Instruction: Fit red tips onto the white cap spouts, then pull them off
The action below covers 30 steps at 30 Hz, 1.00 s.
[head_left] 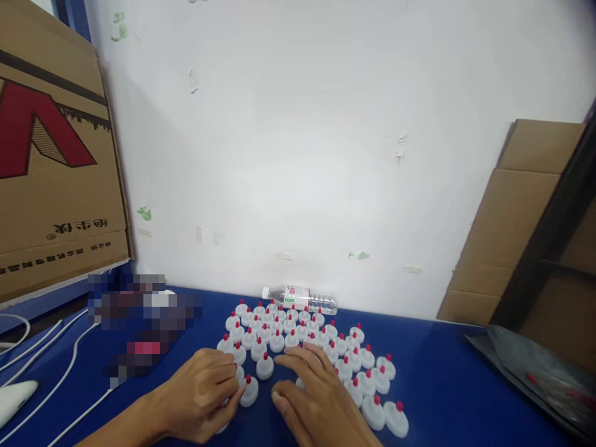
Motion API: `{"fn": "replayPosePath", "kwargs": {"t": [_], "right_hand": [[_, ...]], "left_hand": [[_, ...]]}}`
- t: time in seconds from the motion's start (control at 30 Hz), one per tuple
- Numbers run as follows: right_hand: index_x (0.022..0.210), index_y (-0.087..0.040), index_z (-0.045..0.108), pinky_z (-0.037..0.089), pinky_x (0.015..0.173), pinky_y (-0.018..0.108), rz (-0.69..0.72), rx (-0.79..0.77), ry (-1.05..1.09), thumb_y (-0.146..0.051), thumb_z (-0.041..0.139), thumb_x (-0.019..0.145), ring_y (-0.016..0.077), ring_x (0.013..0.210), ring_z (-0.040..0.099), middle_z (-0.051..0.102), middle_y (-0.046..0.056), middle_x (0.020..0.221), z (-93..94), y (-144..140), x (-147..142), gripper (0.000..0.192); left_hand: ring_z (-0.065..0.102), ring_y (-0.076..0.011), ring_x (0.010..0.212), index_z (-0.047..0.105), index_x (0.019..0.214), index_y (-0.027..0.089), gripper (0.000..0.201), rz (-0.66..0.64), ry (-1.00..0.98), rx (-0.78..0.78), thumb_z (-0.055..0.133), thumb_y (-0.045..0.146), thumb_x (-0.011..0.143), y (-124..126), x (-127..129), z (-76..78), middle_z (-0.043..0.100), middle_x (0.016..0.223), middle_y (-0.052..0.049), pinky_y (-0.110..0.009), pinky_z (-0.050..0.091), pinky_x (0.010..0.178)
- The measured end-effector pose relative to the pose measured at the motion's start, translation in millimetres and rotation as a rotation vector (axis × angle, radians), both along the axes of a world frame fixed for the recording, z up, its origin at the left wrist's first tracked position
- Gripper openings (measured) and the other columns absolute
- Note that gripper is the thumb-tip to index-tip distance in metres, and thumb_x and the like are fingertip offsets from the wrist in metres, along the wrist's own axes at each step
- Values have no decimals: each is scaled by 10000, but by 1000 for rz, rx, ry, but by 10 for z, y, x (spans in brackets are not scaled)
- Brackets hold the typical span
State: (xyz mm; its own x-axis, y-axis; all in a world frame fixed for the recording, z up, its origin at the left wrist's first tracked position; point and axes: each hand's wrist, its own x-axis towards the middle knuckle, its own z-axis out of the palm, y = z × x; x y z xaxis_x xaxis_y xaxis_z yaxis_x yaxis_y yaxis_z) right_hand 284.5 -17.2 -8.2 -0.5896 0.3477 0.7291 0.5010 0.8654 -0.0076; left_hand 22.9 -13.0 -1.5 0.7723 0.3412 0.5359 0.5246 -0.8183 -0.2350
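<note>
Many small round white plastic bottles with red tips (pixel 265 367) stand upright in loose rows on the blue table (pixel 447 372). At the front left of them is my left hand (pixel 200 394), its fingers curled and its thumb tip beside a white red-tipped bottle (pixel 249 392). Whatever lies inside those curled fingers is hidden; slivers of white show next to them. My right hand (pixel 316 394) reaches over the front middle of the group, fingers and thumb apart. It partly covers some bottles there, and I see nothing held in it.
Behind the group, a clear water bottle (pixel 300 298) lies on its side by the white wall (pixel 298 155). White cables (pixel 74 354) and a blurred-out area are at left, below a large cardboard box (pixel 56 167). Cardboard (pixel 507 217) and a grey plastic bag (pixel 535 366) are at right.
</note>
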Motion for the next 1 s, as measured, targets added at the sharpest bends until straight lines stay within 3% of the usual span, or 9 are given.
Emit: {"fn": "replayPosePath", "kwargs": {"t": [0.17, 0.27, 0.4, 0.5, 0.6, 0.67, 0.77, 0.87, 1.0], "right_hand": [[1083, -248, 662, 474, 1043, 387, 66, 127, 142, -377, 518, 1042, 183, 908, 680, 753, 6, 928, -126, -13, -177, 198], [1070, -236, 664, 520, 879, 347, 45, 190, 202, -277, 415, 1085, 159, 669, 636, 699, -21, 705, -254, -23, -315, 253], [887, -244, 638, 506, 758, 324, 29, 207, 161, -281, 454, 1067, 143, 513, 567, 608, -48, 559, -436, -31, -478, 261], [842, -236, 605, 489, 738, 330, 19, 210, 212, -353, 426, 1057, 147, 489, 546, 572, -42, 542, -435, -34, -476, 303], [877, -222, 592, 482, 757, 336, 28, 153, 217, -414, 392, 1035, 157, 539, 565, 598, -22, 597, -320, -37, -360, 320], [892, -215, 581, 475, 788, 331, 37, 106, 161, -382, 424, 1007, 153, 576, 575, 616, -19, 636, -250, -38, -278, 256], [890, -212, 564, 453, 775, 325, 33, 81, 136, -296, 488, 938, 150, 585, 561, 612, -23, 653, -206, -44, -228, 124], [876, -212, 561, 422, 734, 323, 22, 100, 150, -235, 533, 867, 147, 580, 545, 608, -30, 647, -185, -62, -253, 38], [904, -204, 579, 413, 751, 330, 19, 123, 137, -185, 546, 833, 144, 589, 554, 616, -34, 651, -125, -89, -285, 81]], "left_hand": [[436, -156, 452, 497, 643, 244, 324, -29, -166, 88, 498, 61, 910, -116, 126, 24, 527, 513, 15, -351, 269, 461], [456, -145, 444, 480, 667, 241, 374, -39, -343, 56, 497, 236, 1040, -204, 230, -61, 517, 507, 28, -320, 318, 470], [482, -136, 435, 444, 669, 237, 468, -40, -471, -11, 429, 445, 1088, -262, 317, -167, 486, 492, 39, -295, 355, 466], [565, -155, 502, 494, 737, 241, 427, -31, -464, -69, 369, 429, 1100, -289, 311, -140, 574, 572, 13, -290, 433, 522], [651, -185, 641, 573, 906, 247, 272, -40, -372, -164, 411, 386, 1074, -326, 282, -30, 686, 754, -25, -297, 505, 624], [653, -184, 651, 580, 954, 254, 184, -45, -283, -212, 456, 341, 1060, -344, 280, 52, 698, 793, -19, -288, 508, 628], [608, -162, 585, 561, 908, 250, 268, -58, -219, -283, 376, 295, 1095, -349, 309, 127, 664, 744, -2, -262, 490, 591], [611, -163, 615, 571, 911, 246, 386, -71, -249, -365, 258, 330, 1121, -359, 316, 90, 667, 751, -7, -254, 505, 643], [659, -171, 825, 641, 982, 276, 352, 68, -380, -663, 354, 439, 1103, -422, 241, -92, 709, 896, 6, -222, 530, 823]]}}
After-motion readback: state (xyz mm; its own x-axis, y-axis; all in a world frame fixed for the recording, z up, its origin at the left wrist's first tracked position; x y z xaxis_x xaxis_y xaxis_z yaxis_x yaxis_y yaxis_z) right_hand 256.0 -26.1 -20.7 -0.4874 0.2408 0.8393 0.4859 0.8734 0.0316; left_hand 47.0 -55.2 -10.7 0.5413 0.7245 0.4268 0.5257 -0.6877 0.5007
